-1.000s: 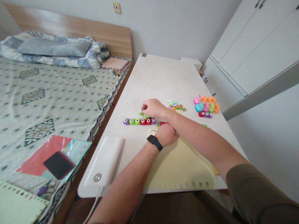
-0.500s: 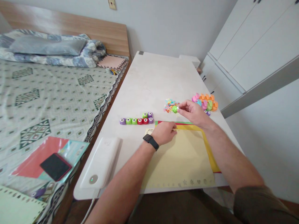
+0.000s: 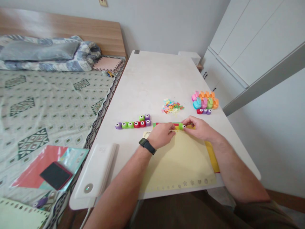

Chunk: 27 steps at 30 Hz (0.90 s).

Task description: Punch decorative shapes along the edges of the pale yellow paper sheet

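Observation:
A small green craft paper punch (image 3: 181, 126) is in the fingers of my right hand (image 3: 196, 127), which is closed on it at the far edge of a pale yellow paper sheet (image 3: 176, 159). My left hand (image 3: 162, 133), with a black watch on the wrist, is closed at the same edge, left of the punch, its curled fingers on the sheet. Punched shapes line the sheet's near edge. Yellow, red and green sheets show from underneath. Just beyond lies a pile of colourful paper cut-outs (image 3: 172, 106).
Small purple, green and red punches (image 3: 130, 125) form a row at left. Larger pink, orange and blue punches (image 3: 204, 102) sit at right, with 3 small ones before them. A white device (image 3: 96, 171) with a cable lies near the front left corner. Left stands a bed (image 3: 54, 95).
My right hand has brought the green punch from beside the cut-outs down to the sheet's far edge. My left hand stays at that edge. The view has shifted slightly.

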Each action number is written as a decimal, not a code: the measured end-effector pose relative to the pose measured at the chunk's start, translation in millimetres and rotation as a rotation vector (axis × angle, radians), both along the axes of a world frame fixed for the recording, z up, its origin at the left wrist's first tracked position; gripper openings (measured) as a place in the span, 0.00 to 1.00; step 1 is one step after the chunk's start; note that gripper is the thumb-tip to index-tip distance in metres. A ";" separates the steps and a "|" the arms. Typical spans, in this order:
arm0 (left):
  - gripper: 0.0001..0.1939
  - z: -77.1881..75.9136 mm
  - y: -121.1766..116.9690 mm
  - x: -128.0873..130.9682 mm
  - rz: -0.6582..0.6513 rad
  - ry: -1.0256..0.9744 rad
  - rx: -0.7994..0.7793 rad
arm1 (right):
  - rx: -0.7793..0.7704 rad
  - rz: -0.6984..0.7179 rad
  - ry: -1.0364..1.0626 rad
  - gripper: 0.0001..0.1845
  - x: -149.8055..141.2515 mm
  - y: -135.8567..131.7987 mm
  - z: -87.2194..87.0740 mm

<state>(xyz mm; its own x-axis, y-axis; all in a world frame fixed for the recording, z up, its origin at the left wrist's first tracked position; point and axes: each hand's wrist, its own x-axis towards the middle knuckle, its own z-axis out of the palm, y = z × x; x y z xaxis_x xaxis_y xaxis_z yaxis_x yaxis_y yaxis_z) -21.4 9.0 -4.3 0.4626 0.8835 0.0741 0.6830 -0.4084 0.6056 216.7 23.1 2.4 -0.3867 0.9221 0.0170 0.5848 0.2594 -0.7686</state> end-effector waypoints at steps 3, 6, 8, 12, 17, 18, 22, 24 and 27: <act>0.09 -0.1 0.1 0.1 -0.002 -0.002 0.003 | -0.011 0.012 -0.008 0.12 -0.9 -0.6 -0.1; 0.09 0.8 -0.3 0.2 0.001 -0.003 0.003 | 0.011 -0.007 -0.015 0.11 -2.7 -1.6 0.6; 0.09 1.5 -0.6 0.2 -0.001 -0.002 0.005 | 0.028 -0.022 -0.017 0.11 -3.6 -1.9 0.8; 0.09 2.3 -0.6 0.2 -0.005 -0.003 0.000 | 0.027 -0.038 -0.007 0.11 -4.3 -1.7 1.2; 0.09 1.5 -0.4 -0.3 -0.002 -0.011 -0.007 | -0.004 0.000 0.002 0.12 -4.7 -1.9 3.3; 0.09 1.5 -0.4 -0.4 -0.003 -0.014 -0.003 | -0.007 0.007 0.003 0.12 -4.6 -2.1 3.5; 0.09 1.8 -0.5 -1.0 0.000 -0.013 -0.002 | -0.013 0.030 -0.025 0.13 -3.7 -2.9 3.5; 0.09 1.9 -0.5 -1.0 0.008 -0.010 -0.004 | -0.015 0.050 -0.047 0.17 -3.4 -3.1 3.4; 0.09 1.9 -0.6 -0.5 0.009 -0.018 -0.005 | -0.015 0.085 -0.083 0.24 -3.7 -2.7 4.8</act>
